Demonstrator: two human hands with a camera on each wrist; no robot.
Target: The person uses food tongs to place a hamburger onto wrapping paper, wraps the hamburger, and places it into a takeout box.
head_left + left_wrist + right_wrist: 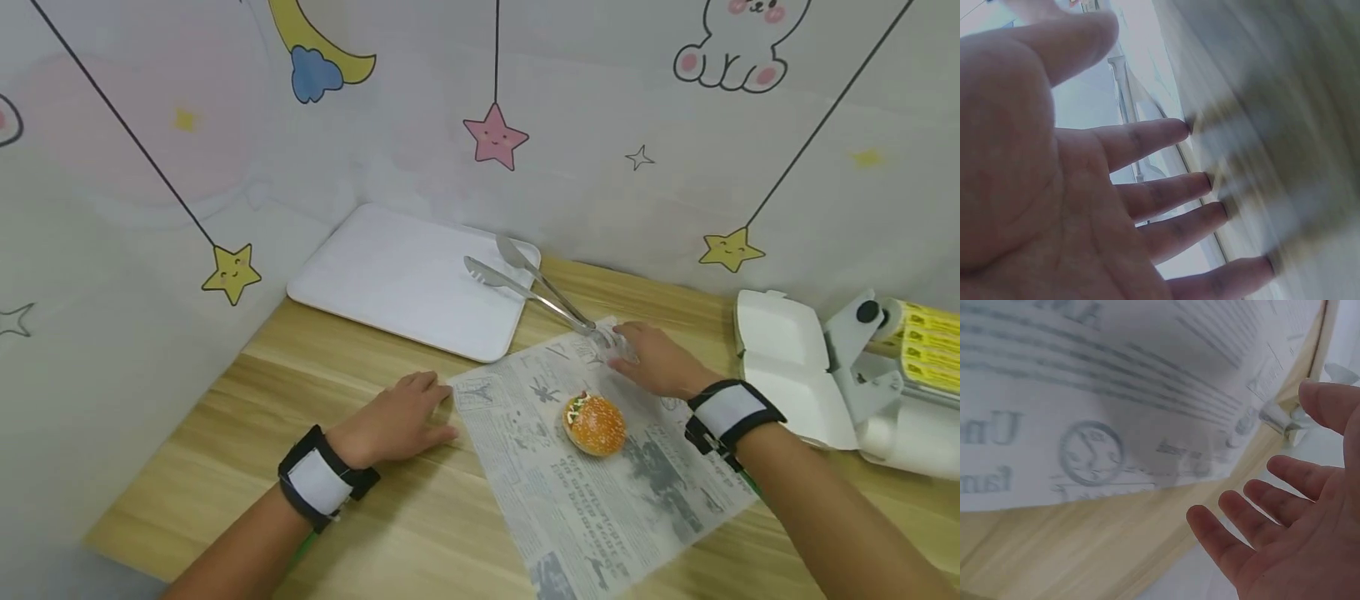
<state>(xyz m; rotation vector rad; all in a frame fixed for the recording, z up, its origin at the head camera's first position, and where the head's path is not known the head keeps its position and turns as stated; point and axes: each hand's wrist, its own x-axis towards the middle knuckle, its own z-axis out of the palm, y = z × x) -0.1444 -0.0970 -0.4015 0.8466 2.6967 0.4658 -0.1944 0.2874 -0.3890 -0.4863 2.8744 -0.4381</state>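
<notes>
Wood of the surface (397, 508) runs in a broad band in front of the white tray (397, 283) and to the left of the printed paper (600, 517); its left and back edges meet the decorated wall (420, 142). The paper lies askew, one corner just beside the left hand (393, 421), another under the handle end of the metal tongs (489, 276). The left hand is spread, fingers straight and fingertips against the surface (that part of its wrist view is blurred). The right hand (660, 358) hovers by the tongs' handle end, thumb and fingers extended and apart.

The burger (596, 427) sits on the paper between the hands, well within its edges. The tongs lie splayed across the tray's right edge, in the way on that side. To the far right, an opened white box (787, 367) stands against a dispenser (847, 358) with a yellow roll (933, 350).
</notes>
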